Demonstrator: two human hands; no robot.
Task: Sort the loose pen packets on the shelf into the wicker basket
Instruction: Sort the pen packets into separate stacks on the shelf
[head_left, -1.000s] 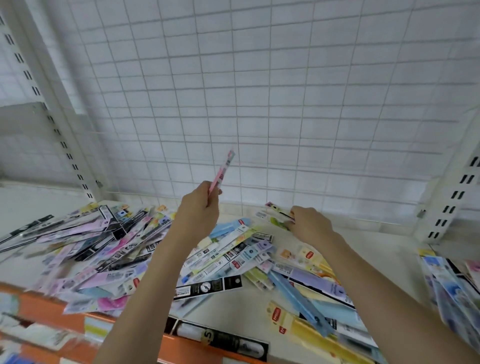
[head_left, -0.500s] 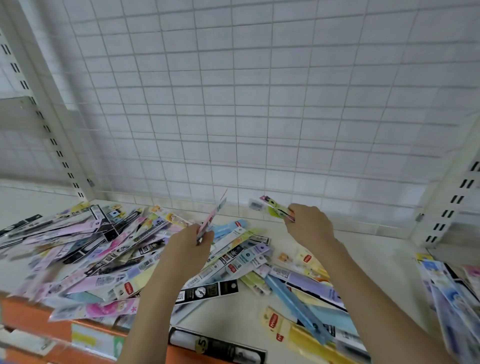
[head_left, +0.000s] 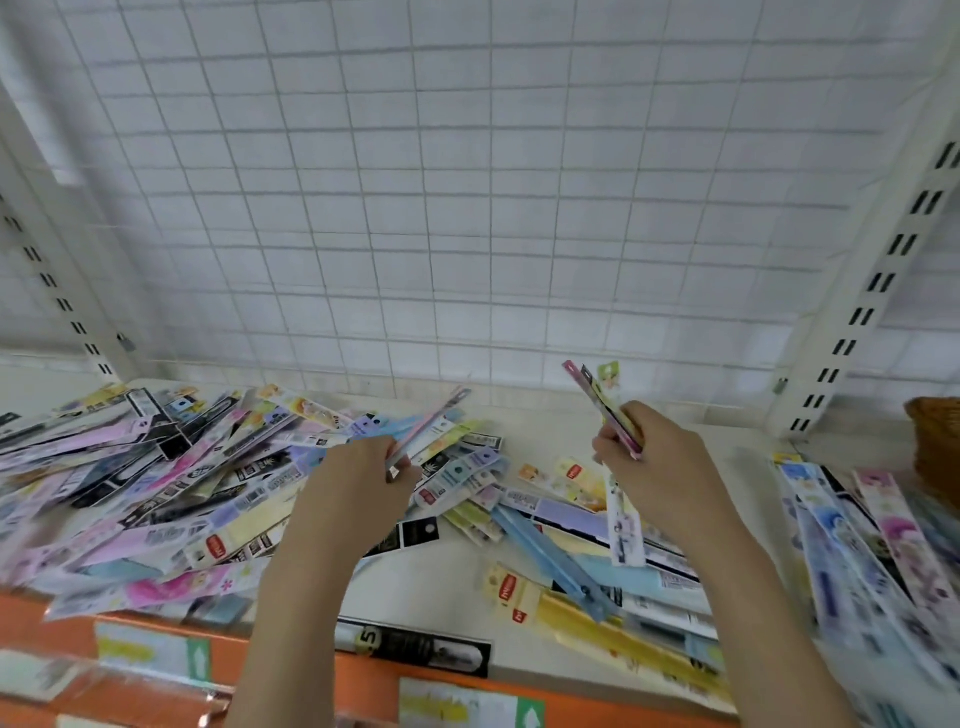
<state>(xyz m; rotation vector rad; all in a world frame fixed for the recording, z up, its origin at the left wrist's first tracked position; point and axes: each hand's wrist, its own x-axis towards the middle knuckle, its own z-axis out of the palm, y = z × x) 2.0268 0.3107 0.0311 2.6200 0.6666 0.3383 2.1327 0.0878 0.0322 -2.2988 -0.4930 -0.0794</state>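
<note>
Left hand (head_left: 358, 486): fingers curled around 1 pink-and-blue packet (head_left: 431, 423), angled up to its right. Right hand (head_left: 657, 462): pinching a pink-edged packet bundle (head_left: 605, 402), tips raised. Loose packets (head_left: 171, 467) lie beneath and left of both hands; wicker basket (head_left: 937, 447) far right of the right hand.

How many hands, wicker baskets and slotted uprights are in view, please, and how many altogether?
Hands: 2, left hand gripping a packet, right hand gripping a bundle
Basket: 1, cut off at the frame's edge
Uprights: 2, left upright, right upright
Total: 5
</note>
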